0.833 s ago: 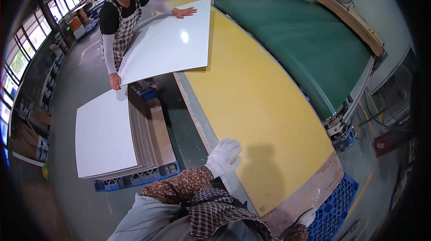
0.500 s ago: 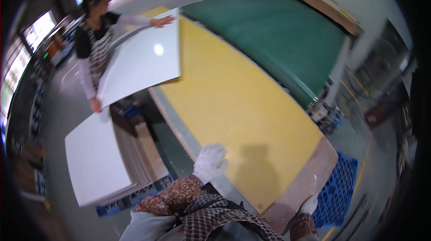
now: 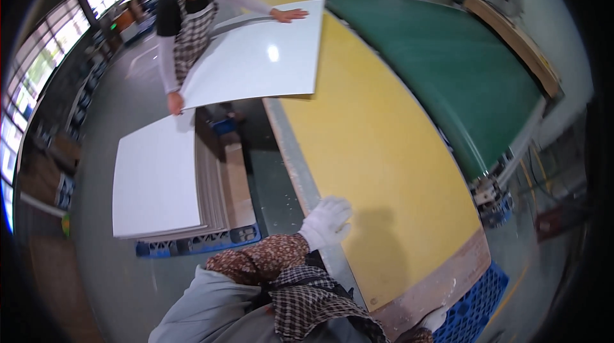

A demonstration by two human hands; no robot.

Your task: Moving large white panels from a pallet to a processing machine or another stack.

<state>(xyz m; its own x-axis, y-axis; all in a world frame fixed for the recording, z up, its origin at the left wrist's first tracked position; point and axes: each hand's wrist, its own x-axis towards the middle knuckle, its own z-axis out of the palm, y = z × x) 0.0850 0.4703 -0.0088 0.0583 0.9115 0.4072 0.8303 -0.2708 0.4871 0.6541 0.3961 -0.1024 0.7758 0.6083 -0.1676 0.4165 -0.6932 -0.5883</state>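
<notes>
In the head view, the left hand (image 3: 327,221), in a white glove, lies over the near long edge of a yellow sheet (image 3: 390,157); its fingers are loosely spread, with nothing held in them. The yellow sheet covers most of a long counter (image 3: 457,272), whose worn end shows bare. Resting there probably steadies the person as they lean in. The right hand (image 3: 435,319), also gloved, is low at that bare end, above a blue pallet (image 3: 476,308); I cannot tell whether it grips the edge or merely rests.

Across the counter, a co-worker (image 3: 188,30) handles a large white board (image 3: 262,55). Part of it overlaps the far stretch of the yellow sheet, while the rest reaches out past the counter toward a stack of white boards (image 3: 157,180). The co-worker's lower hand (image 3: 175,103) is at the overhanging corner, likely to bear its weight; the co-worker's upper hand (image 3: 290,15) lies flat on top, seemingly to guide it. The stack stands on another blue pallet (image 3: 198,241), presumably keeping it off the floor and within reach. Beyond runs a green belt (image 3: 448,81).
</notes>
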